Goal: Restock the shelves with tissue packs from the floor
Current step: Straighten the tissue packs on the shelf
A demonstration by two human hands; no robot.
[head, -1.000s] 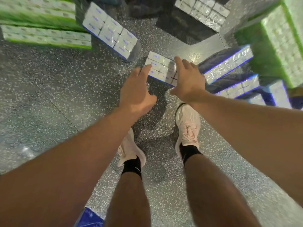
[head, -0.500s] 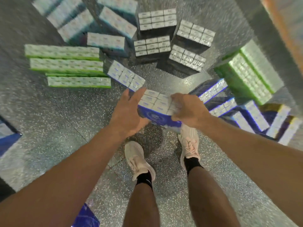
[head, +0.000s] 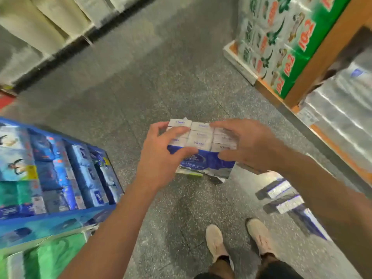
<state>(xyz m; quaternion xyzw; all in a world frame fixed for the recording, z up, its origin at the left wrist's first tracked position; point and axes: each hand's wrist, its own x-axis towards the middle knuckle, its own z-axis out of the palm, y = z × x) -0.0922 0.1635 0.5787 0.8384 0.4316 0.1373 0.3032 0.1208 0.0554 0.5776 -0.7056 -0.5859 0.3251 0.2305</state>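
Left hand (head: pixel 161 156), right hand (head: pixel 247 143), tissue pack (head: pixel 201 146) gripped between

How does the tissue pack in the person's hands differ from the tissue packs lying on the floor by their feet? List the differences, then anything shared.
1. The held pack is off the floor, gripped by the left hand and right hand; the floor packs lie untouched.
2. The held pack shows a white grid of small packets on top; the floor packs show mostly one shiny side, blurred.

Shared: blue-and-white wrapping.
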